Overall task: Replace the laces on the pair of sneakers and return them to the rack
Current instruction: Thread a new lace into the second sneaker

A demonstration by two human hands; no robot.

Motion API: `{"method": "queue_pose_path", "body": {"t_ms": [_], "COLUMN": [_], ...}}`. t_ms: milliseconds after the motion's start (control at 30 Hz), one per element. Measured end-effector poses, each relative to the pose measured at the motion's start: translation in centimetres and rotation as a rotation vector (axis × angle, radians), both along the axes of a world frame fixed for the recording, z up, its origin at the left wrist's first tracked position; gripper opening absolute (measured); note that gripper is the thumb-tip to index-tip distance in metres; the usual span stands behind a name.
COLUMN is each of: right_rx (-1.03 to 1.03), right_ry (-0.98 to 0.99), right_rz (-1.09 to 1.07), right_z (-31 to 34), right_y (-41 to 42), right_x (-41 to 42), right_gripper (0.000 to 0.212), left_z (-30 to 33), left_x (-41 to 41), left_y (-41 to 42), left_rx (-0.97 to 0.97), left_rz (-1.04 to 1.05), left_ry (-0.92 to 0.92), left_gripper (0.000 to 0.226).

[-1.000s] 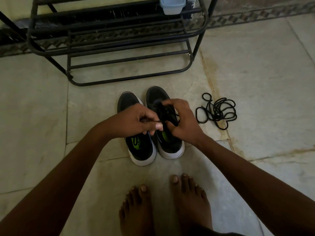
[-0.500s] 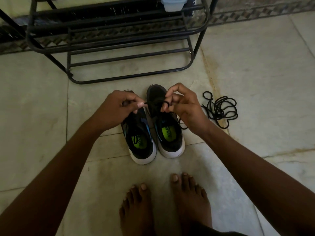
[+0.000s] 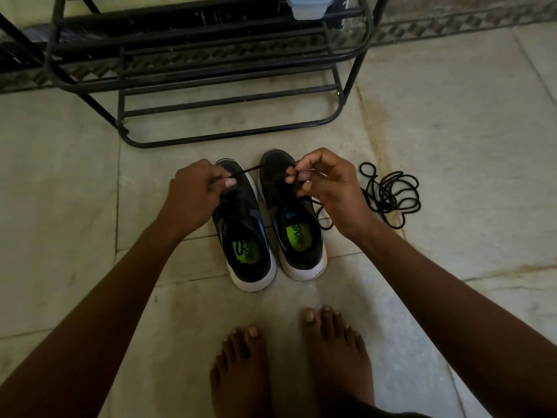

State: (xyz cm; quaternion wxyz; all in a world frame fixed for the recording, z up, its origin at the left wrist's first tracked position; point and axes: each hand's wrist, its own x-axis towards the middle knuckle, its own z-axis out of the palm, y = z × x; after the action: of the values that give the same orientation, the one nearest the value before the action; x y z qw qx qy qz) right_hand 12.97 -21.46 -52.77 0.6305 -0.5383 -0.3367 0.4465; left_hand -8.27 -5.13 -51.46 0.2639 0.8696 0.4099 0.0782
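Both hands have drawn apart: left hand and right hand each pinch the lace taut above the sneakers at frame centre. Lacing continues; next, thread an eyelet.

Both forearms are bare to the frame's edge, with no sleeves, the left hand and right hand wear no gloves, the feet are bare, and short unpainted nails tip the fingers.
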Motion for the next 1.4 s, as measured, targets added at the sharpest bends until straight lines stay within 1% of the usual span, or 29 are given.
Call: {"method": "queue_pose_path", "body": {"t_ms": [67, 133, 200, 267, 367, 467, 567, 733, 800, 833, 867, 900, 967, 1000, 1033, 1100, 1133, 1200, 1300, 1333, 1400], "right_rx": [-0.071, -0.147, -0.211, -0.277, -0.42, -0.493, -0.458, -0.317, -0.264, -0.245, -0.222, -0.194, -0.127, -0.096, -0.067, -0.025, -0.017, -0.046, -0.191, -0.252, -0.354], "right_ry": [-0.195, -0.358, -0.443, -0.501, -0.612, -0.645, -0.65, -0.539, -0.525, -0.515, -0.505, -0.495, -0.485, -0.486, -0.489, -0.469, -0.452, -0.452, -0.53, -0.582, -0.711], "right_rz": [-0.097, -0.167, -0.184, -0.159, -0.058, 0.047, 0.065, -0.017, -0.008, 0.002, 0.008, 0.009, -0.015, -0.035, -0.058, -0.102, -0.12, -0.132, -0.067, -0.022, 0.114], "right_z": [-0.4, -0.8, -1.2, -1.8, -3.1, -3.7, -3.5, -1.3, 0.1, 0.9, 1.6, 2.4, 3.7, 4.2, 4.6, 5.0, 5.1, 4.7, 3.2, 2.6, 1.5], "right_y": [0.0, -0.1, -0.5, -0.9, -1.4, -1.8, -2.2, -2.3, -2.3, -2.2, -2.2, -2.2, -2.0, -1.9, -1.8, -1.6, -1.6, -1.8, -2.6, -2.9, -3.5], "right_x": [0.1, 0.2, 0.2, 0.5, 1.0, 1.4, 1.7, 2.2, 2.1, 2.1, 2.0, 1.9, 1.7, 1.6, 1.6, 1.6, 1.8, 2.2, 2.7, 2.9, 3.3], "right_gripper": [0.028, 0.027, 0.026, 0.023, 0.024, 0.02, 0.012, 0.008, 0.006, 0.004, 0.002, 0.001, 0.002, 0.004, 0.005, 0.008, 0.009, 0.009, 0.009, 0.011, 0.013], "left_z": [0.7, 1.3, 1.9, 2.0, 1.5, 1.1, 1.0, 1.3, 1.9, 2.2, 2.5, 2.6, 2.8, 2.8, 2.8, 2.7, 2.6, 2.7, 2.2, 1.9, 1.5], "left_x": [0.6, 1.1, 1.6, 2.1, 2.9, 3.3, 3.5, 3.8, 4.2, 4.5, 4.8, 5.2, 5.8, 6.0, 6.3, 6.5, 6.7, 7.1, 7.2, 7.1, 6.9], "left_y": [-0.7, -1.4, -2.2, -2.9, -3.9, -4.4, -5.0, -5.1, -5.1, -5.0, -4.9, -4.6, -4.0, -4.0, -3.9, -4.2, -4.4, -4.6, -3.9, -3.6, -3.0], "left_rx": [-0.033, -0.122, -0.241, -0.288, -0.269, -0.218, -0.157, -0.015, 0.053, 0.045, -0.004, -0.092, -0.31, -0.396, -0.459, -0.561, -0.597, -0.625, -0.565, -0.547, -0.526], "left_rz": [-0.045, -0.081, -0.098, -0.107, -0.071, -0.071, -0.072, -0.017, 0.017, 0.031, 0.029, -0.003, -0.163, -0.249, -0.324, -0.395, -0.374, -0.22, 0.083, 0.146, 0.218], "left_ry": [-0.038, -0.091, -0.157, -0.18, -0.089, 0.039, 0.097, 0.122, 0.091, 0.039, -0.021, -0.069, -0.138, -0.153, -0.161, -0.223, -0.278, -0.417, -0.56, -0.583, -0.596], "left_gripper": [0.017, 0.013, 0.013, 0.014, 0.013, 0.013, 0.019, 0.028, 0.025, 0.022, 0.026, 0.038, 0.065, 0.074, 0.077, 0.07, 0.063, 0.045, 0.016, 0.011, 0.009]}}
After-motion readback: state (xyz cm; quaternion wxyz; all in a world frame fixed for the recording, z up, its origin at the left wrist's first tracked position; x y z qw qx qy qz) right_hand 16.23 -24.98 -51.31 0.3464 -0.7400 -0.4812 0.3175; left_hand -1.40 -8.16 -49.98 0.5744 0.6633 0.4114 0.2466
